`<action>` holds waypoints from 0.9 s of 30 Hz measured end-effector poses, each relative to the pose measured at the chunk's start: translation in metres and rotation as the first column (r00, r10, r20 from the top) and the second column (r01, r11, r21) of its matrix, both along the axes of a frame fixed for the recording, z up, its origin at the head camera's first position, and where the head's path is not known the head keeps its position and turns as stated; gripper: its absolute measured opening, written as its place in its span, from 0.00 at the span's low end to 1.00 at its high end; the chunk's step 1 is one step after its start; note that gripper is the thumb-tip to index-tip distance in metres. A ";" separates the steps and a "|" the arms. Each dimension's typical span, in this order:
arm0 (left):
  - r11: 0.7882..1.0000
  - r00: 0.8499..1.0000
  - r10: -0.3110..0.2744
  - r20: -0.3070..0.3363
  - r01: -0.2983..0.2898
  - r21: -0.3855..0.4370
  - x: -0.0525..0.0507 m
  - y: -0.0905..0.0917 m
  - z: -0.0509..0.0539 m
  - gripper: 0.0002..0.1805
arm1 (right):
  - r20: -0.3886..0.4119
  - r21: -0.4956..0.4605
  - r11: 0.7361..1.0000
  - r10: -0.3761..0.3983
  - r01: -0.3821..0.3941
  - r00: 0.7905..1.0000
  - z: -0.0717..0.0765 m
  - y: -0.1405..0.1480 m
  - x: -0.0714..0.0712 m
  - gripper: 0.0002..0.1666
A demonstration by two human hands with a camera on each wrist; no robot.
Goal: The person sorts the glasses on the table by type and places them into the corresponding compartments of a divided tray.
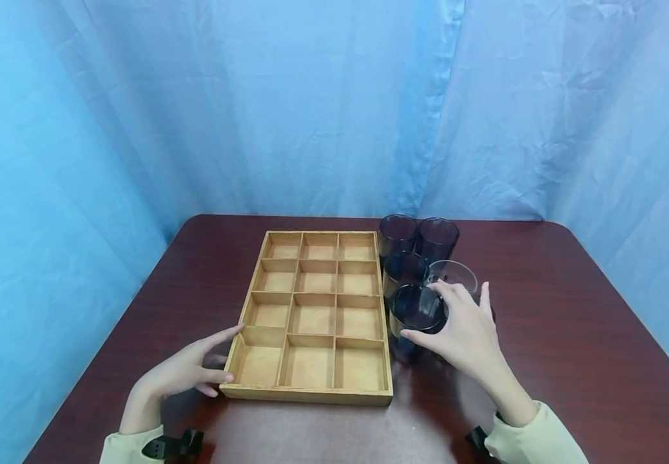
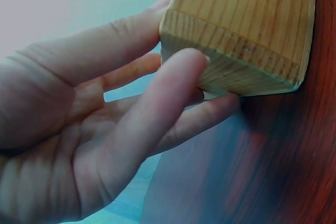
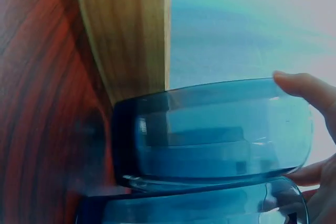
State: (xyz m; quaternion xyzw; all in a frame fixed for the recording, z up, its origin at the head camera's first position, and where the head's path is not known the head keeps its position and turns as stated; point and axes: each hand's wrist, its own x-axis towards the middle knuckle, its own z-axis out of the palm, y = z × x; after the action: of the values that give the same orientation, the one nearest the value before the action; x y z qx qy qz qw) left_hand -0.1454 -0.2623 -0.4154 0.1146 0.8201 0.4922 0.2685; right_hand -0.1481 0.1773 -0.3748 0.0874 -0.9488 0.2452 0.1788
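Note:
A wooden tray [image 1: 305, 394] divided into several square compartments lies on the table. My left hand [image 1: 180, 370] touches its near left corner, fingers fairly straight; the left wrist view shows the thumb and fingertips against the wooden corner [image 2: 236, 51]. At the tray's right side, my right hand [image 1: 468, 332] holds a dark blue-tinted drinking glass [image 1: 416, 309] near its rim, thumb on the near side and fingers on the far side. The glass [image 3: 220, 135] is upright beside the tray, with another glass [image 3: 194, 211] close against it.
More tinted glasses stand behind: one [image 1: 405, 267] along the tray, and a back pair, left [image 1: 397, 235] and right [image 1: 439, 238]. Another glass [image 1: 453, 274] is partly hidden by my right hand. The dark red table [image 1: 555, 322] ends at blue curtains [image 1: 311, 116].

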 end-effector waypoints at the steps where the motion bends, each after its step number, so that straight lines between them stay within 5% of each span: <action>1: 1.000 1.000 -0.001 -0.002 0.001 -0.002 0.000 0.000 0.000 0.48 | -0.009 -0.040 0.999 0.011 -0.011 1.000 0.000 0.001 0.000 0.48; 7: 1.000 1.000 -0.007 -0.001 0.007 -0.001 0.000 -0.001 0.000 0.48 | -0.038 -0.268 0.963 0.024 -0.034 0.999 0.006 0.000 0.005 0.45; 14: 1.000 1.000 -0.018 -0.004 0.018 0.002 -0.002 -0.001 -0.001 0.48 | 0.014 -0.473 0.881 0.010 -0.002 1.000 0.010 0.003 0.009 0.41; 27: 0.996 0.999 -0.034 -0.027 0.036 0.080 -0.001 -0.004 -0.005 0.48 | -0.018 -0.512 0.857 0.063 -0.064 0.998 0.014 -0.005 0.010 0.44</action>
State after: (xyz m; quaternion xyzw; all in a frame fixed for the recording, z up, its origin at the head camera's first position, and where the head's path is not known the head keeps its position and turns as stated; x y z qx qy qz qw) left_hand -0.1464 -0.2658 -0.4209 0.1460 0.8010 0.5184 0.2615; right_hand -0.1378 0.1722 -0.3606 0.0682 -0.8461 0.4942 0.1878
